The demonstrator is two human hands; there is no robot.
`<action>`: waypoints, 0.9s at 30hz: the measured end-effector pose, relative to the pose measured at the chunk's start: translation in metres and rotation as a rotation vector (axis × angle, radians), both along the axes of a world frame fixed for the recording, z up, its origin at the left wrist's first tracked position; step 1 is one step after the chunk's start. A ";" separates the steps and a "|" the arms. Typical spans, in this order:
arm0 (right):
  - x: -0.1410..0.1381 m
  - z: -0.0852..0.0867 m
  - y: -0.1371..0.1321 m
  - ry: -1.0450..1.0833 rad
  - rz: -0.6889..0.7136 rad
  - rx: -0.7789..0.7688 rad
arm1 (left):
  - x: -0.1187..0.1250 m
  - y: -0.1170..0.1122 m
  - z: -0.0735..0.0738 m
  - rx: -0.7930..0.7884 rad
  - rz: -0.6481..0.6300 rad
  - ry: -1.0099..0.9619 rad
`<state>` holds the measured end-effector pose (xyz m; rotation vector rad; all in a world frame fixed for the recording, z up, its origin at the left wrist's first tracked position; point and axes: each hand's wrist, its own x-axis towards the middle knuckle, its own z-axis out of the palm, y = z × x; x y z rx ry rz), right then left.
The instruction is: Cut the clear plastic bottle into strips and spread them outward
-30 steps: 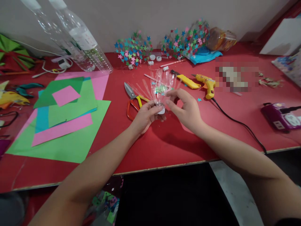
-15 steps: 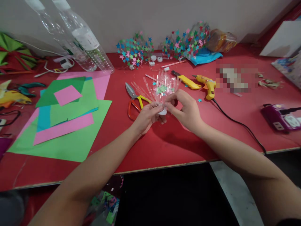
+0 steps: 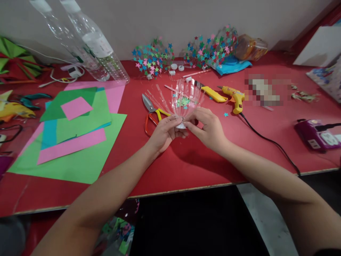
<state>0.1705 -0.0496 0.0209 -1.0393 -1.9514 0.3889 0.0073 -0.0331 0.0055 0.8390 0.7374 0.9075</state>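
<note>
Over the red table [image 3: 186,163] I hold a clear cut-off plastic bottle top [image 3: 185,99], neck down, its wall slit into splayed strips and a few small paper stars inside. My left hand [image 3: 163,133] grips its white-capped neck from the left. From the right, my right hand [image 3: 209,128] pinches the same neck with its fingertips. Scissors [image 3: 151,112] with yellow and orange handles lie just behind my left hand.
Green, pink and blue paper sheets [image 3: 74,131] cover the left. Two clear bottles [image 3: 90,42] lean at the back left. Two star-covered bottle pieces [image 3: 153,58] stand by the wall. A yellow cutter [image 3: 211,93], a yellow glue gun [image 3: 234,97] with black cord and a purple power strip [image 3: 317,135] lie right.
My right hand has slid down and left from the bottle's wall to its neck, closing into a pinch. The bottle top tilted slightly. My left hand stayed put.
</note>
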 end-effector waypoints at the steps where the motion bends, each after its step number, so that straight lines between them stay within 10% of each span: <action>1: 0.000 0.000 0.000 0.013 0.002 -0.009 | 0.000 0.000 0.000 0.005 -0.005 0.007; 27: 0.003 0.008 -0.002 0.072 -0.117 0.065 | -0.002 0.000 -0.001 0.032 -0.054 -0.023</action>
